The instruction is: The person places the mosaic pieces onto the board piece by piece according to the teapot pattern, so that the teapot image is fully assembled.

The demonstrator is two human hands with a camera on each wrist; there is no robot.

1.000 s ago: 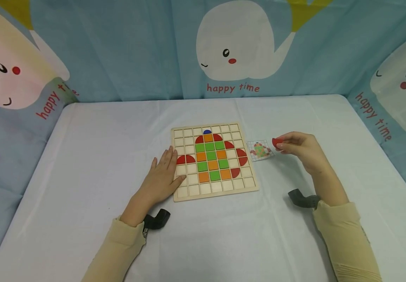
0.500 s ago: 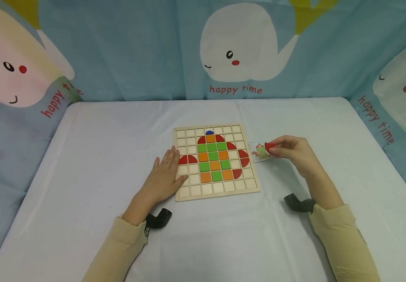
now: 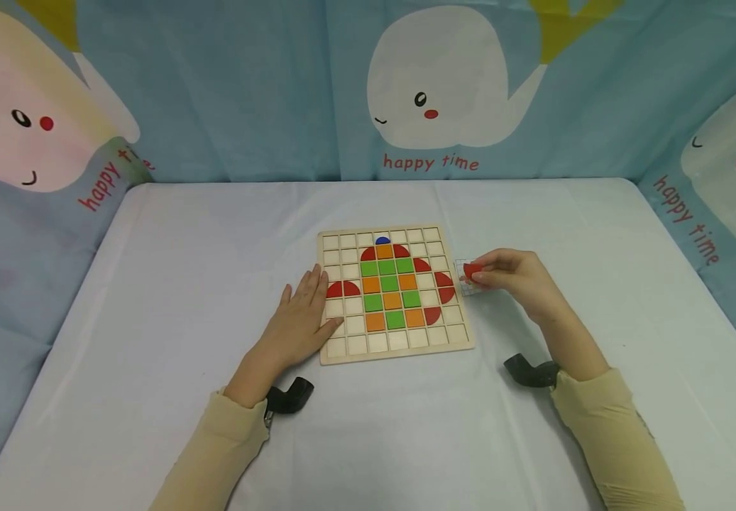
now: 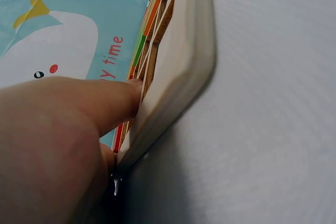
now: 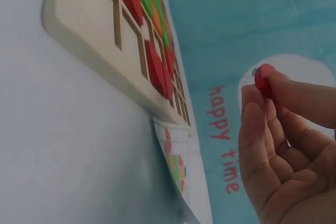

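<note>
A square wooden grid board [image 3: 398,341] lies on the table, with green and orange square tiles, red quarter-round tiles and a blue half-round tile set in its cells. My left hand [image 3: 297,323] rests along the board's left edge, fingers straight and thumb over the front cells. In the left wrist view the thumb [image 4: 105,103] touches the board's rim. Between thumb and fingers my right hand [image 3: 517,278] pinches a red quarter-round tile [image 3: 472,271]. It is held above a small pattern card [image 3: 468,289], just right of the board, and partly covers it.
The white-covered table [image 3: 387,440] extends around the board. A blue curtain [image 3: 233,92] with printed whales stands along the back and sides. A black wrist device [image 3: 289,396] sits at the left cuff, another black device [image 3: 530,371] at the right cuff.
My right hand has moved left with the red tile, from right of the card to over it, nearer the board. My left hand has stayed on the board's edge.
</note>
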